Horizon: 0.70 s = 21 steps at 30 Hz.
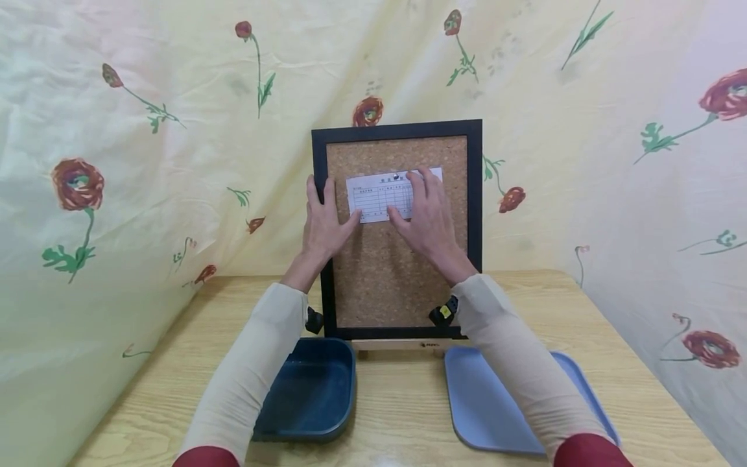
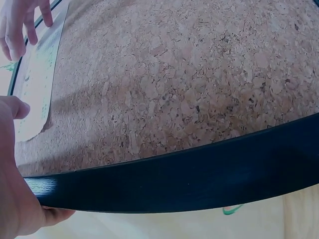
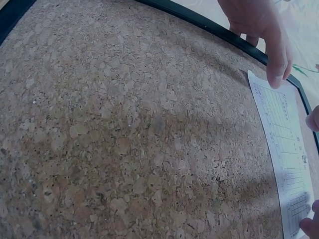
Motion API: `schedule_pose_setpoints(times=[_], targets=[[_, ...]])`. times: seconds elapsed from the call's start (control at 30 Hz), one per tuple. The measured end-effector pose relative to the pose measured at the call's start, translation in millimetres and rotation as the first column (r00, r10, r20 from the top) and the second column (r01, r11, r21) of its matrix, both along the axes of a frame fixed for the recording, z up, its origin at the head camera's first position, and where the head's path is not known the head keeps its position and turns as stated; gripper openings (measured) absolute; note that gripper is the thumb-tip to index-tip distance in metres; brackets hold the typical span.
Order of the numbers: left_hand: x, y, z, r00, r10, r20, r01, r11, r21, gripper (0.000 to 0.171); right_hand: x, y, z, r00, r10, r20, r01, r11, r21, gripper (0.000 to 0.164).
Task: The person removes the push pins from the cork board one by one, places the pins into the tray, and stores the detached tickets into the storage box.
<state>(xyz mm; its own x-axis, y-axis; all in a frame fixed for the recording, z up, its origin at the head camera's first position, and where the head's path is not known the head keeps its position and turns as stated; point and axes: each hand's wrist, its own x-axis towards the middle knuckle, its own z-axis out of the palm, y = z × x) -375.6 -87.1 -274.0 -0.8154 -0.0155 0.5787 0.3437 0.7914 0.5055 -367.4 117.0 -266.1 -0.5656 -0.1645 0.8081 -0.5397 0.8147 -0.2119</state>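
Note:
A framed cork board (image 1: 397, 279) stands upright in front of me. On its upper part lies a white printed slip (image 1: 370, 194), slightly tilted, with a small shiny pin (image 1: 395, 176) at its top edge. My left hand (image 1: 323, 230) is at the board's left side. Its thumb touches the slip's lower left corner while its fingers reach up along the black frame (image 2: 149, 186). My right hand (image 1: 430, 224) lies over the slip's right half, fingertips near the pin and thumb at the lower edge. It partly hides the printing.
A dark blue bin (image 1: 344, 415) is on the wooden table (image 1: 403, 408) at left, below the left forearm. A light blue tray (image 1: 484, 415) lies at right, partly under the right forearm. Flowered cloth (image 1: 192, 78) hangs behind and at both sides.

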Motion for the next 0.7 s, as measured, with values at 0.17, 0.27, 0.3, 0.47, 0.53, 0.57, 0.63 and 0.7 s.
schedule_pose_setpoints(times=[0.17, 0.27, 0.3, 0.47, 0.53, 0.57, 0.63, 0.7], targets=[[-1.5, 1.5, -0.2, 1.000, 0.002, -0.001, -0.002, 1.000, 0.002, 0.086, -2.8, -1.2, 0.5, 1.000, -0.026, 0.002, 0.026, 1.000, 0.000, 0.064], [-2.5, 2.5, -0.1, 1.000, 0.003, 0.001, -0.003, 1.000, 0.002, 0.086, -4.3, -1.6, 1.2, 0.999, -0.044, -0.006, 0.044, 0.999, -0.001, 0.062], [-2.8, 2.8, -0.1, 1.000, 0.003, 0.001, -0.003, 1.000, 0.004, 0.086, -4.7, -1.7, 1.7, 0.999, -0.051, -0.010, 0.051, 0.999, -0.001, 0.061], [-4.4, 3.9, 0.2, 1.000, 0.010, -0.018, -0.010, 1.000, -0.002, 0.086, -6.9, -3.3, 3.8, 0.998, -0.068, -0.007, 0.068, 0.998, -0.013, 0.059], [-5.2, 4.0, 0.0, 0.999, 0.014, -0.030, -0.015, 1.000, -0.004, 0.085, -7.7, -4.2, 4.4, 0.998, -0.066, 0.000, 0.066, 0.998, -0.019, 0.058], [-5.3, 4.3, -0.2, 0.999, 0.017, -0.036, -0.017, 1.000, -0.005, 0.085, -8.3, -4.7, 4.9, 0.998, -0.066, 0.002, 0.066, 0.998, -0.021, 0.058], [-5.8, 4.5, -0.6, 0.999, 0.019, -0.051, -0.019, 1.000, -0.007, 0.085, -9.2, -5.3, 5.2, 0.998, -0.068, 0.004, 0.068, 0.997, -0.023, 0.057], [-6.1, 5.0, -1.0, 0.998, 0.020, -0.066, -0.021, 1.000, -0.014, 0.084, -9.8, -5.7, 5.5, 0.997, -0.074, 0.002, 0.074, 0.997, -0.022, 0.057]])
